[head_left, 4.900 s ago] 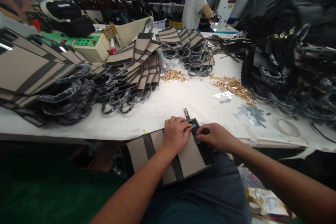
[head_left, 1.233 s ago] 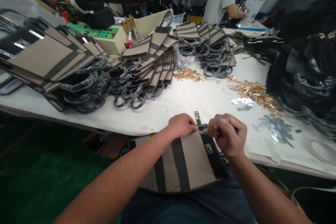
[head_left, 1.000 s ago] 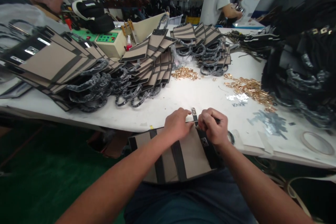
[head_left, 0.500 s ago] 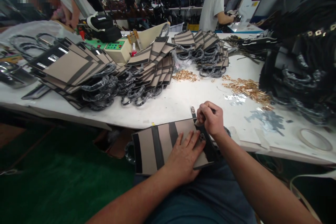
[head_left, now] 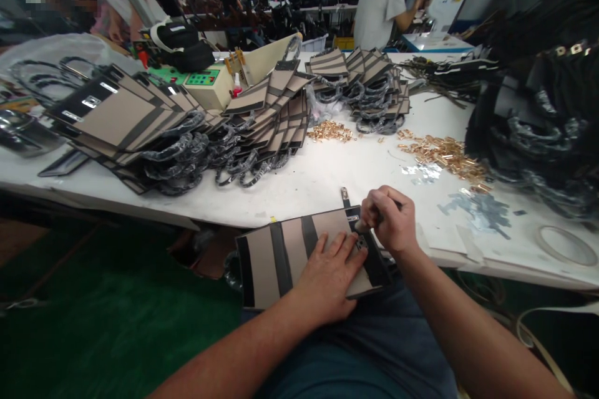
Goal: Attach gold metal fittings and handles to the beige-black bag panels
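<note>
Beige and black: pressing a panel [head_left: 294, 240] under a spread left hand [head_left: 327, 274] at the near edge of the tabletop [head_left: 322, 184]
Clenching a pale-tipped tool [head_left: 359, 226] in the right hand [head_left: 390, 217], apart, near the panel's far right corner

Two bare hands [head_left: 327, 277], one beige-and-black striped panel [head_left: 294, 240], one slim dark-ended tool [head_left: 399, 205], two heaps of gold metal pieces [head_left: 442, 154], one pale round tape ring [head_left: 544, 252].
</note>
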`<state>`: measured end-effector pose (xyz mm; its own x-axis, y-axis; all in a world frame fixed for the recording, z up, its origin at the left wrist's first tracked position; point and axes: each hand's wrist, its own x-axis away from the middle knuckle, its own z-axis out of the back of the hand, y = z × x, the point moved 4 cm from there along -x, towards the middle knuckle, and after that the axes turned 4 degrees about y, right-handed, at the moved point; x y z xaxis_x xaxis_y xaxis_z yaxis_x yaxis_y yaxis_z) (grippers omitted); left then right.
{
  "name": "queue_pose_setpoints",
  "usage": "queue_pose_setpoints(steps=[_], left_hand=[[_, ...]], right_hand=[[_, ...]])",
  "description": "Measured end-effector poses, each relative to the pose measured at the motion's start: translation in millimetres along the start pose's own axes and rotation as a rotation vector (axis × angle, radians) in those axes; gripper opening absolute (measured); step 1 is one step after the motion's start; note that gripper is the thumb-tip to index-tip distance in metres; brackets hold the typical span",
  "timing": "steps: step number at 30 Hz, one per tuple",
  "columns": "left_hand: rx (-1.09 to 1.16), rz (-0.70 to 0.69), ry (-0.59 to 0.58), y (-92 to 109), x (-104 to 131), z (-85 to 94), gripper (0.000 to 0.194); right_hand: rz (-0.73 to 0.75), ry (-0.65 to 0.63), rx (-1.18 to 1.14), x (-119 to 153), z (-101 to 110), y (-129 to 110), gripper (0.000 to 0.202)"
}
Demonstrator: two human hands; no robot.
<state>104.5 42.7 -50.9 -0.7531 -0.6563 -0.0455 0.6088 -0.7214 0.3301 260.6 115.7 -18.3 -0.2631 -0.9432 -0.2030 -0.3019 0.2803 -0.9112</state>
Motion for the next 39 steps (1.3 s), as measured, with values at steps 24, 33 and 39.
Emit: queue_pose_setpoints(steps=[24, 33, 39], left_hand=[[0.074, 0.0, 0.028, -9.5, 1.0, -6.7, 0.097], [0.094, -0.011, 0.031, -12.9, 3.2, -7.9, 0.097], [0.111, -0.011, 0.038, -13.8, 3.1, -8.9, 0.1]], right_hand=[[0.188, -0.182, 0.438, 40.5, -9.1, -11.4, 0.042], [0.152, -0.085, 0.359, 41.9, -3.7, -6.9, 0.045], [0.155, -0.182, 0.382, 42.1, -17.5, -16.1, 0.042]])
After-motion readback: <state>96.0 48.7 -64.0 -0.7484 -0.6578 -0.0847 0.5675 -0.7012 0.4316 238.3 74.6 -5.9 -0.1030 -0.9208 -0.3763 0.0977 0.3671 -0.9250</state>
